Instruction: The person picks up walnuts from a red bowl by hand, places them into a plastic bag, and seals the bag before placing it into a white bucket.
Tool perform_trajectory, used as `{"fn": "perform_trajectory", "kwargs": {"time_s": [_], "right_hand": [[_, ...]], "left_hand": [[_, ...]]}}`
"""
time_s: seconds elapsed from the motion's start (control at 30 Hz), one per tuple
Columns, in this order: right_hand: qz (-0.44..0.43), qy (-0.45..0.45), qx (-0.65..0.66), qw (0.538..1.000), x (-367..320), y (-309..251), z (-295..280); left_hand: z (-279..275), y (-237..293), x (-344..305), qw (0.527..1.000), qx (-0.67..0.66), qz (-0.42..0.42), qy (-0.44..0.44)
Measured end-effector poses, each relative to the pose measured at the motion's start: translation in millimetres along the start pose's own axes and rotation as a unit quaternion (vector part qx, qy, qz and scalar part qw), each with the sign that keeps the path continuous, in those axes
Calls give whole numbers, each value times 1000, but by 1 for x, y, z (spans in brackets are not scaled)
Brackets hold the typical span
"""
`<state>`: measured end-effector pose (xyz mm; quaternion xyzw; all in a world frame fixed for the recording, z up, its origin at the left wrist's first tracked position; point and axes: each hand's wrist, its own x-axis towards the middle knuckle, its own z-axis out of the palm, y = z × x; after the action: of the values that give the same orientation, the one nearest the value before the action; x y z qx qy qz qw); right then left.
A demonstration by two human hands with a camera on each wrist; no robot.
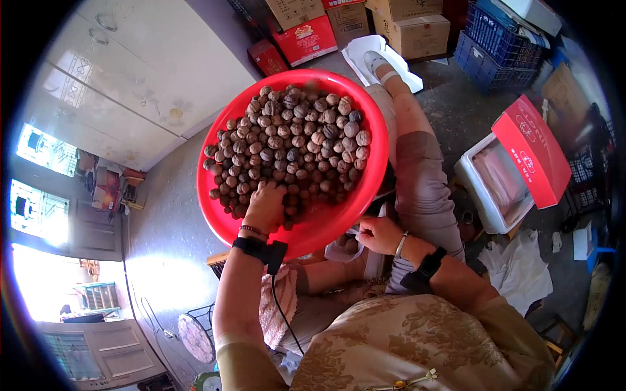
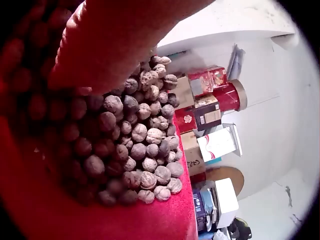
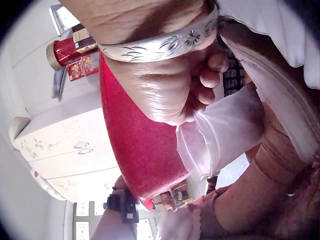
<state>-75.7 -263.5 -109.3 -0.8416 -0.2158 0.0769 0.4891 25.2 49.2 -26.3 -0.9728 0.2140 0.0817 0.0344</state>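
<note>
A big red basin (image 1: 381, 140) holds a heap of brown walnuts (image 1: 297, 127), tilted toward the person in the head view. My left hand (image 1: 266, 205) reaches over the near side into the walnuts, its fingertips hidden among them. In the left wrist view the hand (image 2: 110, 45) is a dark shape above the walnuts (image 2: 140, 132). Beside the basin's near rim, my right hand (image 1: 381, 236) grips the gathered top of a thin clear plastic bag (image 1: 338, 252). The curled fingers of the right hand (image 3: 170, 95) pinch the bag's edge (image 3: 215, 137) in the right wrist view.
An open white foam box (image 1: 476, 189) with a red lid (image 1: 531, 153) stands to the right. Blue crates (image 1: 495, 62) and cardboard boxes (image 1: 417, 36) are stacked at the back. A white plastic sheet (image 1: 518, 270) lies on the floor at right; a white cabinet (image 1: 117, 72) stands left.
</note>
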Motion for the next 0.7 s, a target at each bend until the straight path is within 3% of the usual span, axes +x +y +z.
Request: {"fn": "perform_trajectory", "kwargs": {"time_s": [0.3, 0.33, 0.37, 0.47, 0.5, 0.57, 0.6, 0.67, 0.7], "right_hand": [[-9, 2, 21, 1000, 1, -2, -1], [-9, 2, 21, 1000, 1, -2, -1], [-6, -2, 21, 1000, 2, -1, -1], [-1, -3, 18, 1000, 2, 1, 0], [1, -1, 15, 1000, 1, 2, 0], [4, -1, 17, 1000, 1, 7, 3], [7, -3, 19, 1000, 1, 9, 5], [2, 6, 21, 1000, 0, 10, 7], [-3, 16, 23, 1000, 0, 10, 8]], "left_hand": [[25, -16, 6, 999, 3, -37, -33], [52, -34, 8, 984, -168, -49, -32], [67, -46, 10, 940, -334, -59, -31], [70, -51, 14, 941, -332, -44, -42], [54, -40, 10, 941, -332, -42, -42], [-9, 1, -6, 853, -477, -193, -84], [-22, 12, -9, 853, -477, -193, -85], [-42, 25, -15, 854, -477, -205, 37], [-49, 28, -20, 854, -477, -206, 36]]}}
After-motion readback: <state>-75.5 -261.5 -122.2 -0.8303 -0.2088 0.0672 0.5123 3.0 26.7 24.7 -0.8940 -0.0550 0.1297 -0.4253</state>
